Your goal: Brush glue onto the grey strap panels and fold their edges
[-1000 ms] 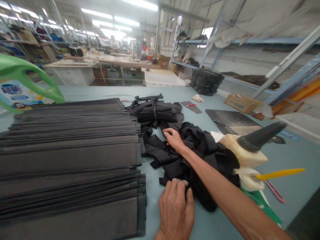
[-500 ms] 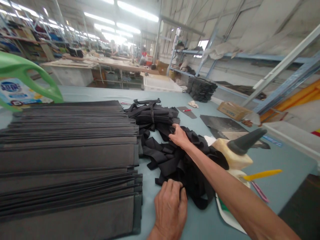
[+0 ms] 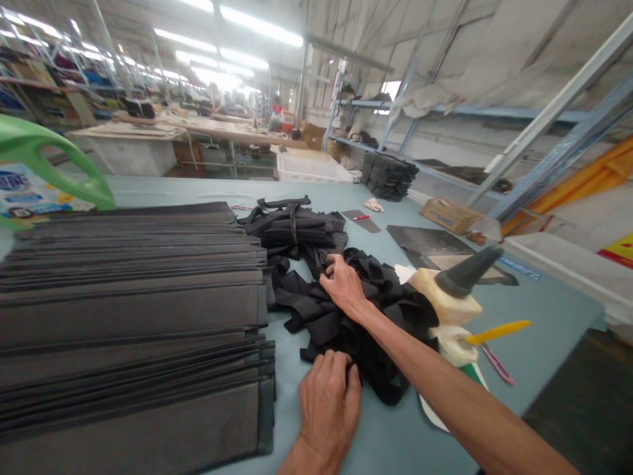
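Dark grey flat panels [image 3: 133, 303] are already laid in an overlapping row along the left of the blue-green table [image 3: 539, 323]. A dark cloth bundle [image 3: 277, 227] is tied round its middle. Black fabric strips [image 3: 336, 332] are left loose in a heap just right of the panels; none is seen laid across them. Right hand [image 3: 341, 280] is placed over the heap's far side, thumb and index close together; left hand [image 3: 327, 399] is curled at the near edge. Whether cloth is gripped by either can't be told. Containers: contents can't be seen in the green plastic jug [image 3: 34, 188], the cream block-shaped bottle with dark conical top [image 3: 442, 295] or the brown cardboard box [image 3: 448, 216].
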### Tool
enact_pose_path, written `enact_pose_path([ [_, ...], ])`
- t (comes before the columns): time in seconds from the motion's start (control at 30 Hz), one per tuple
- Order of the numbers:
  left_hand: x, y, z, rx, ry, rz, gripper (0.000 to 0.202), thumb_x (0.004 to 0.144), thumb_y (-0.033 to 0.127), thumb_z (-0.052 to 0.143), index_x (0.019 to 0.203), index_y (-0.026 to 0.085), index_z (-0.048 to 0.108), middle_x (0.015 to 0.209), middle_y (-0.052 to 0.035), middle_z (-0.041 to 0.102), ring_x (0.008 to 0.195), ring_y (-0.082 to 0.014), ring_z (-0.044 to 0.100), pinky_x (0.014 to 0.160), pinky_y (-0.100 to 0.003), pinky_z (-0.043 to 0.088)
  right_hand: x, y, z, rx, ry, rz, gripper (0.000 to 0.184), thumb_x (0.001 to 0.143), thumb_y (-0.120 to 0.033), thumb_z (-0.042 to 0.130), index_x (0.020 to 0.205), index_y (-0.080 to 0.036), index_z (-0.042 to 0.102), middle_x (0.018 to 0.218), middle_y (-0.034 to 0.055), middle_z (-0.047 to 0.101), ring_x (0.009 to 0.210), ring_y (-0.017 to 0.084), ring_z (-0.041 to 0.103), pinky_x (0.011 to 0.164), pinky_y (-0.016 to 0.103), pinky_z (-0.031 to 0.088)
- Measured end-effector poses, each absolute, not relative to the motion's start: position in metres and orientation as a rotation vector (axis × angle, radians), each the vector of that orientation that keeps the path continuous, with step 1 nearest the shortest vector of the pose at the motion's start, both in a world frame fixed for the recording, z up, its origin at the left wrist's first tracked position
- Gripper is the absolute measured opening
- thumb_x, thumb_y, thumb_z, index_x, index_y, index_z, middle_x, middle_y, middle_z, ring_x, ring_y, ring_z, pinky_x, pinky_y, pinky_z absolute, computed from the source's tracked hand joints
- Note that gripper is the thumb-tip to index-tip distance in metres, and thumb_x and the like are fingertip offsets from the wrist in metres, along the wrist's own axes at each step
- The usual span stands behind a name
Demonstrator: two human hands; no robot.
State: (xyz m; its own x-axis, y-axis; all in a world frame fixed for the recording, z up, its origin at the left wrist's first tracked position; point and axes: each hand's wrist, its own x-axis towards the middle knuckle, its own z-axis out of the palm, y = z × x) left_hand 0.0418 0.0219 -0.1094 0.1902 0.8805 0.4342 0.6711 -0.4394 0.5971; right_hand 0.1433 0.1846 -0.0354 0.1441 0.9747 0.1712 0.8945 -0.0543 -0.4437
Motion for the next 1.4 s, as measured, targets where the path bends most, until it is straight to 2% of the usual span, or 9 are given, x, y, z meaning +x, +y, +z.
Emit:
enact_pose_path([
  [0.23, 0.041, 0.022, -0.109, 2.207, 1.479, 1.028, 0.013, 0.093, 0.013, 0.061, 0.091, 0.025, 0.062, 0.083, 0.0001, 0.069, 0.078, -0.0225, 0.067, 0.067, -0.035, 0.046, 0.146, 0.194, -0.048, -2.069, -1.691, 0.345, 0.038, 0.094, -0.029, 0.067, 0.129, -0.016, 0.058, 0.103, 0.0065, 0.079, 0.110, 0.023, 0.073, 0.091, 0.030, 0.051],
  [0.5, 0.041, 0.022, -0.109, 2.200, 1.490, 0.988, 0.012, 0.092, 0.013, 0.063, 0.091, 0.025, 0.063, 0.084, 0.0007, 0.070, 0.078, -0.0228, 0.067, 0.067, -0.036, 0.045, 0.137, 0.200, -0.050, -2.184, -1.638, 0.310, 0.052, 0.085, -0.044, 0.077, 0.121, -0.012, 0.058, 0.109, 0.0219, 0.076, 0.108, 0.038, 0.073, 0.092, 0.044, 0.053],
  [0.67, 0.040, 0.023, -0.109, 2.215, 1.481, 0.994, 0.012, 0.093, 0.014, 0.062, 0.090, 0.026, 0.062, 0.084, 0.0008, 0.070, 0.078, -0.0226, 0.066, 0.067, -0.035, 0.044, 0.150, 0.195, -0.053, -2.159, -1.558, 0.296, 0.049, 0.088, -0.051, 0.071, 0.119, -0.015, 0.059, 0.107, 0.0173, 0.077, 0.108, 0.035, 0.073, 0.091, 0.042, 0.056],
  [0.77, 0.040, 0.023, -0.111, 2.222, 1.473, 1.014, 0.012, 0.093, 0.014, 0.061, 0.091, 0.026, 0.062, 0.083, 0.0007, 0.070, 0.077, -0.0230, 0.066, 0.067, -0.035, 0.044, 0.175, 0.195, -0.050, -2.132, -1.524, 0.293, 0.033, 0.099, -0.037, 0.053, 0.122, -0.014, 0.059, 0.107, 0.0138, 0.078, 0.103, 0.026, 0.076, 0.088, 0.034, 0.057],
  [0.87, 0.041, 0.024, -0.111, 2.228, 1.470, 1.049, 0.011, 0.092, 0.015, 0.063, 0.089, 0.026, 0.062, 0.081, -0.0002, 0.069, 0.076, -0.0249, 0.066, 0.065, -0.036, 0.044, 0.196, 0.199, -0.041, -2.081, -1.558, 0.296, 0.040, 0.101, -0.018, 0.033, 0.135, -0.011, 0.052, 0.111, 0.0114, 0.078, 0.089, 0.015, 0.077, 0.080, 0.024, 0.058],
  [0.93, 0.041, 0.023, -0.111, 2.220, 1.464, 1.089, 0.012, 0.091, 0.014, 0.063, 0.087, 0.026, 0.062, 0.079, -0.0002, 0.069, 0.074, -0.0248, 0.066, 0.063, -0.036, 0.043, 0.200, 0.201, -0.032, -2.038, -1.628, 0.275, 0.044, 0.100, -0.013, 0.029, 0.137, -0.012, 0.053, 0.116, 0.0096, 0.077, 0.092, 0.012, 0.077, 0.082, 0.022, 0.057],
  [1.1, 0.040, 0.022, -0.106, 2.149, 1.422, 1.265, 0.010, 0.094, 0.020, 0.062, 0.086, 0.025, 0.059, 0.070, 0.0034, 0.065, 0.063, -0.0187, 0.065, 0.059, -0.032, 0.043, 0.178, 0.196, -0.020, -1.953, -1.932, 0.163, 0.037, 0.102, -0.017, 0.045, 0.133, -0.024, 0.064, 0.131, 0.0045, 0.072, 0.128, 0.018, 0.063, 0.108, 0.032, 0.048],
  [1.23, 0.035, 0.017, -0.102, 2.111, 1.356, 1.431, 0.007, 0.098, 0.026, 0.058, 0.092, 0.025, 0.061, 0.072, 0.0025, 0.064, 0.064, -0.0168, 0.063, 0.061, -0.029, 0.048, 0.161, 0.181, -0.042, -2.087, -2.102, 0.171, 0.020, 0.101, -0.032, 0.064, 0.109, -0.015, 0.072, 0.112, 0.0085, 0.074, 0.108, 0.024, 0.070, 0.099, 0.046, 0.055],
  [1.4, 0.023, 0.021, -0.077, 1.949, 1.389, 1.476, 0.010, 0.101, 0.025, 0.055, 0.104, 0.023, 0.064, 0.086, -0.0001, 0.072, 0.075, -0.0137, 0.070, 0.072, -0.024, 0.056, 0.156, 0.164, -0.074, -2.158, -2.044, 0.119, 0.027, 0.105, -0.035, 0.057, 0.118, -0.014, 0.067, 0.114, 0.0118, 0.073, 0.110, 0.026, 0.069, 0.096, 0.042, 0.054],
])
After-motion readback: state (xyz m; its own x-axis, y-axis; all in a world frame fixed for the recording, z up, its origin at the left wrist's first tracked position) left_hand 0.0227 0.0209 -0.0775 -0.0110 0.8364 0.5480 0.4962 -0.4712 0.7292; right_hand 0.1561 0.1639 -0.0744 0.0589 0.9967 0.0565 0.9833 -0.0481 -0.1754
